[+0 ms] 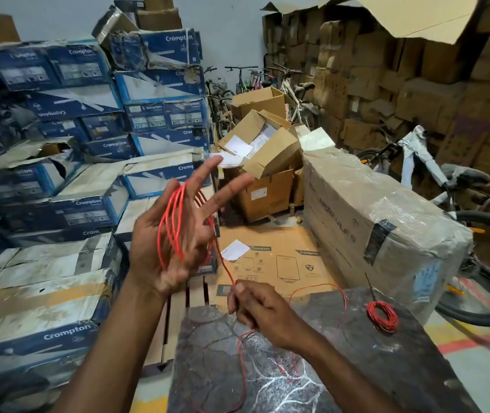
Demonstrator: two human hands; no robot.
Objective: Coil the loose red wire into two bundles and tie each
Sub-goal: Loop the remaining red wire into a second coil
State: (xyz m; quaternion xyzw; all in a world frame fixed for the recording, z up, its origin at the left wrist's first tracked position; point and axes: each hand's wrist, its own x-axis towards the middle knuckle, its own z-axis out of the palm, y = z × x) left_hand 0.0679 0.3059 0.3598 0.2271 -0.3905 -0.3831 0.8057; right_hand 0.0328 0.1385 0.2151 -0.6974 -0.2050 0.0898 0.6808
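My left hand (175, 234) is raised with its fingers spread and straight. Several loops of red wire (172, 225) are wound around its palm and fingers. From those loops a strand runs down to my right hand (260, 310), which pinches it between thumb and fingers just above the dark table (342, 368). Below that hand the loose wire (242, 371) trails across the table and off its near edge. A finished small red coil (382, 315) lies on the table's far right, with a dark tie end sticking up from it.
Stacks of blue and white fan boxes (67, 204) fill the left. A flat cardboard sheet (270, 263) lies on the floor ahead. A large wrapped carton (386, 228) stands to the right, with bicycles (446, 186) and brown boxes behind it.
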